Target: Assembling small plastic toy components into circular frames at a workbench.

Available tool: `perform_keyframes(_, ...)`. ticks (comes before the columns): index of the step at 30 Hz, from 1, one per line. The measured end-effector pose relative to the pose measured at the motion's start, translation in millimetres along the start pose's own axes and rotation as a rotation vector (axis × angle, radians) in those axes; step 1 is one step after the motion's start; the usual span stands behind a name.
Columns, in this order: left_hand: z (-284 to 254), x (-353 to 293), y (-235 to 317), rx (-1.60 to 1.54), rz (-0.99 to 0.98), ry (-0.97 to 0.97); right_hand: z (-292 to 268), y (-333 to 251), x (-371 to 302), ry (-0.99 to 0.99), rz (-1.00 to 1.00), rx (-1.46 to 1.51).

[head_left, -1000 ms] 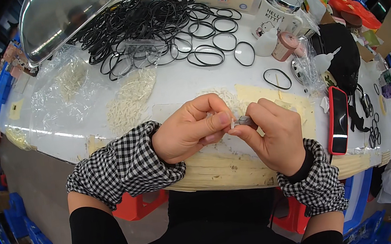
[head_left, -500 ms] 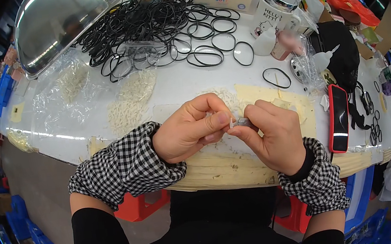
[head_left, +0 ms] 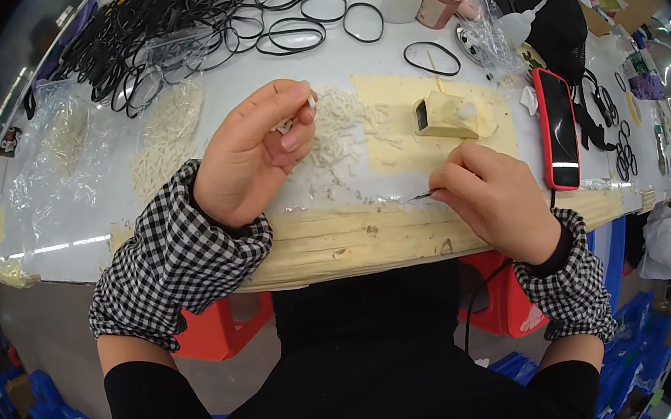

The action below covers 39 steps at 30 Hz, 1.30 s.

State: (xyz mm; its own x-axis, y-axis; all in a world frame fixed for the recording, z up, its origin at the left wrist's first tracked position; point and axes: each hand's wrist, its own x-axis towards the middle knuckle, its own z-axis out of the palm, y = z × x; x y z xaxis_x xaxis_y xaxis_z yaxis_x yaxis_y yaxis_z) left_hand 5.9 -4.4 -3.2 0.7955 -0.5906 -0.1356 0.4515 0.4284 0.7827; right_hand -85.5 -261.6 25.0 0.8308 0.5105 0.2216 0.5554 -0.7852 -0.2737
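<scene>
My left hand point(head_left: 255, 151) is raised over the table's near side, thumb and forefinger closed on a small white piece point(head_left: 312, 103). More white bits show among its curled fingers. Beside it lies a loose pile of small white pieces point(head_left: 334, 126). To the right, my right hand point(head_left: 495, 200) pinches a thin, dark, pointed tool point(head_left: 421, 196) low over the table edge; most of it is hidden in the fingers, so its exact kind cannot be told. Beyond that hand, a tape-covered block point(head_left: 445, 115) with a dark opening rests on a pale yellow sheet point(head_left: 388, 157).
Black elastic loops point(head_left: 293, 35) lie heaped at the back left. Another white heap point(head_left: 167, 130) and a clear plastic bag point(head_left: 64, 151) are on the left. A red-cased phone point(head_left: 557, 128), a squeeze bottle point(head_left: 520, 23) and a black bag point(head_left: 549, 3) stand right.
My hands, close together before, have come apart: the left went left and up, the right moved right. The block and its sheet are now uncovered. The whole view has shifted downward.
</scene>
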Motion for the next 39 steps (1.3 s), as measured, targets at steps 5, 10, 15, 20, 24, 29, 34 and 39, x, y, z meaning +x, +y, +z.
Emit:
perform_keyframes(5, -8.2, 5.7, 5.6, -0.004, -0.004, -0.050, 14.7, 4.1, -15.5, 0.173, -0.012, -0.034)
perform_keyframes(10, -23.9, 8.9, 5.6, 0.012, 0.091, -0.072, -26.9, -37.4, -19.5, 0.017, -0.171, 0.546)
perform_keyframes(15, -33.5, 18.3, 1.8, -0.182, 0.062, -0.088, -39.1, -86.1, -28.5, -0.322, -0.994, 1.381)
perform_keyframes(20, -28.2, 17.7, 6.1, -0.171, 0.088, -0.032, -10.3, -105.6, -28.0, -0.070, -1.143, 1.467)
perform_keyframes(24, -27.7, 17.9, 6.6, -0.195, 0.087, -0.029, -12.1, -105.7, -21.6, 0.101, -1.350, 1.247)
perform_keyframes(29, -25.4, 22.1, 6.9, -0.225, 0.068, -0.042, -13.3, -113.7, -19.3, 0.281, -1.383, 1.129)
perform_keyframes(34, -22.9, 17.9, 8.3, -0.192, 0.090, 0.006, -16.2, -107.3, -5.7, 0.646, -1.731, 0.512)
perform_keyframes(39, -25.7, 14.8, 8.9, -0.182, 0.100, 0.002, -8.9, -120.9, -15.1, 0.703, -1.520, 0.736)
